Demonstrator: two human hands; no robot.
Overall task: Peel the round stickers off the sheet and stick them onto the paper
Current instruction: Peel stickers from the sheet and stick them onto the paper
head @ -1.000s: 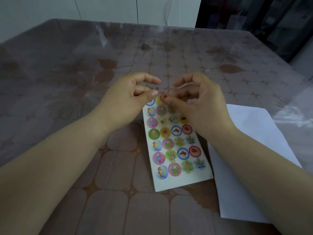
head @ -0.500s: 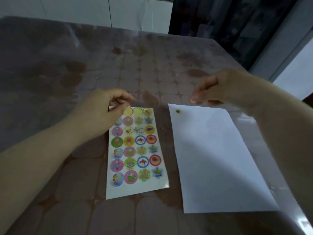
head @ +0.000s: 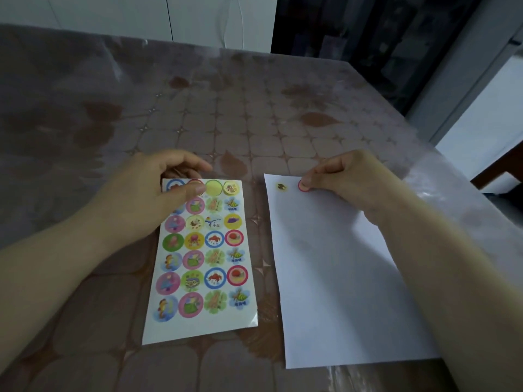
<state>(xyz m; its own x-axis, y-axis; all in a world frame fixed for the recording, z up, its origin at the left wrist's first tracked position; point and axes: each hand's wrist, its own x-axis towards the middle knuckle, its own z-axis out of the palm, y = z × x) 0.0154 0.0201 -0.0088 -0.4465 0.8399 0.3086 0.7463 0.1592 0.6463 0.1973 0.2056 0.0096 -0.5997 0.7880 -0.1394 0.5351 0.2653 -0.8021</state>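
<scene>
Two stickers [head: 293, 186] on paper [head: 339, 264]

Between the sticker sheet [head: 202, 261] and the white paper [head: 339, 278] a narrow strip of bare table [head: 263, 131] is left open, and the whole far half of the table is free. The top left corner of the sheet is covered by the left hand [head: 147, 199], and the top edge of the paper is occupied by the right hand [head: 351, 179], which is pressed on a pink-rimmed sticker [head: 303, 186] just beside a small yellow sticker [head: 281, 186]. The lower part of the paper is crossed only by the right forearm.
</scene>
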